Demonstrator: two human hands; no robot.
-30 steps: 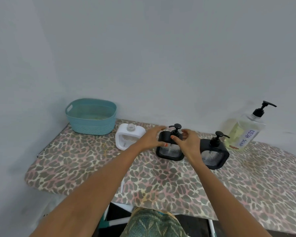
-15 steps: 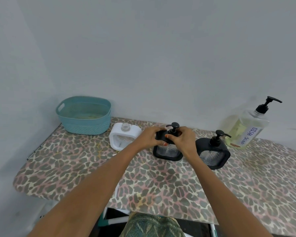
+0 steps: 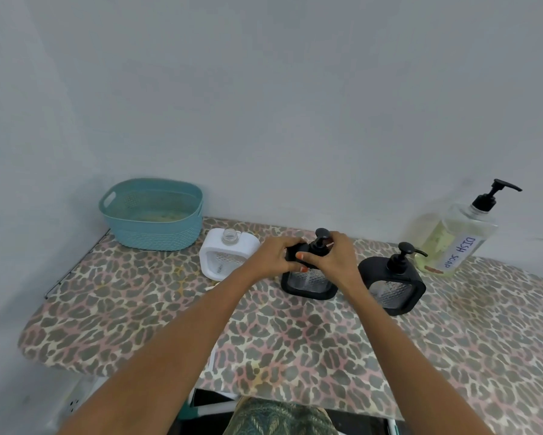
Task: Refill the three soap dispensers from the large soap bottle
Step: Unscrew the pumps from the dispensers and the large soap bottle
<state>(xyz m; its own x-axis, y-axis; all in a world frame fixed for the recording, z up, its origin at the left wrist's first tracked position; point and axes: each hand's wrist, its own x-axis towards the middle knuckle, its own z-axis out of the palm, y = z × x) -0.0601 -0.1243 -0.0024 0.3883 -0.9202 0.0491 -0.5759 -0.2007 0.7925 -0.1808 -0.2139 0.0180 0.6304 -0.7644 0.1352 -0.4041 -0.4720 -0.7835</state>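
1. Bench (image 3: 138, 309): fabric cover in a leopard print, with a rounded left end, set against a plain grey wall.
2. Middle soap dispenser (image 3: 309, 284): a square black plastic frame with rounded corners around a clear textured window. It stands upright at mid-bench, toward the far edge.
3. Left hand (image 3: 273, 257): its fingers are curled over the top left shoulder of the middle soap dispenser, gripping it.
4. Right hand (image 3: 336, 262): its fingers are closed around the neck of the black pump (image 3: 322, 235) on top of that dispenser.
5. Right soap dispenser (image 3: 392, 287): the same black squarish build, with its pump fitted. It stands just right of the middle one.
6. White soap dispenser (image 3: 228, 257): a rounded square body with a bare clear threaded neck. It stands left of the hands.
7. Large soap bottle (image 3: 452, 243): clear plastic holding pale yellow liquid, with a black pump and a handwritten "DISH SOAP" label. It is at the far right by the wall.
8. Teal basket (image 3: 152, 215): woven-look plastic, oval, with a handle slot. It sits in the far left corner.
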